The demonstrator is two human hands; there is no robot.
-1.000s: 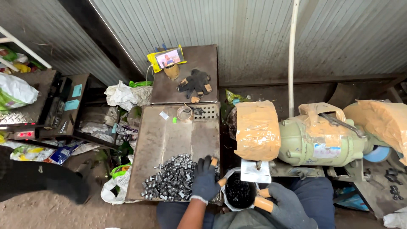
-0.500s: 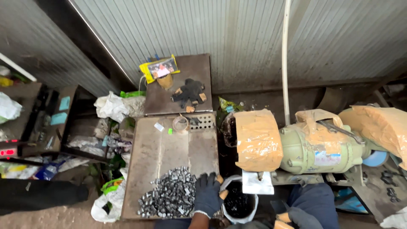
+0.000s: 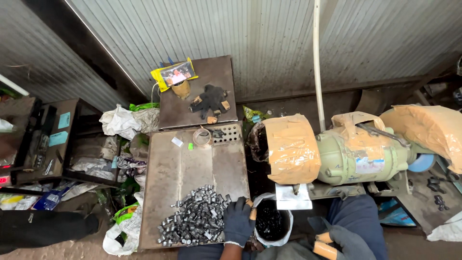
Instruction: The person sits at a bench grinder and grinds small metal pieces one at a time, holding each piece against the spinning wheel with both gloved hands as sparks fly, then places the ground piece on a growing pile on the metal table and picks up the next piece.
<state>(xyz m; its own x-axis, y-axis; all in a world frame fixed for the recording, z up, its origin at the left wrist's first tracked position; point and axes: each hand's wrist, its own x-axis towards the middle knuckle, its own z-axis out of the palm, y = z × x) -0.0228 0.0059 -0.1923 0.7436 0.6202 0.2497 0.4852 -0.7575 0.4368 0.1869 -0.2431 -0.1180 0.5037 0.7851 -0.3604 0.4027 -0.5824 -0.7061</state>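
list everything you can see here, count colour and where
small metal pieces: a heap, too many to count, grey, near end of the metal tray
metal tray: one, grey, centre
tape roll: one, tan, far end of the tray
bench grinder: one, pale green, right, its wheel guards wrapped in brown tape
bucket: one, white bag lining, dark contents, between tray and grinder
spare glove: one, black, on the dark stand beyond the tray
phone: one, screen lit, in yellow wrap, far left corner of that stand
white pipe: one, upright on the corrugated wall
left hand: black glove, on the heap's edge
right hand: dark glove, bottom right, apparently holding nothing
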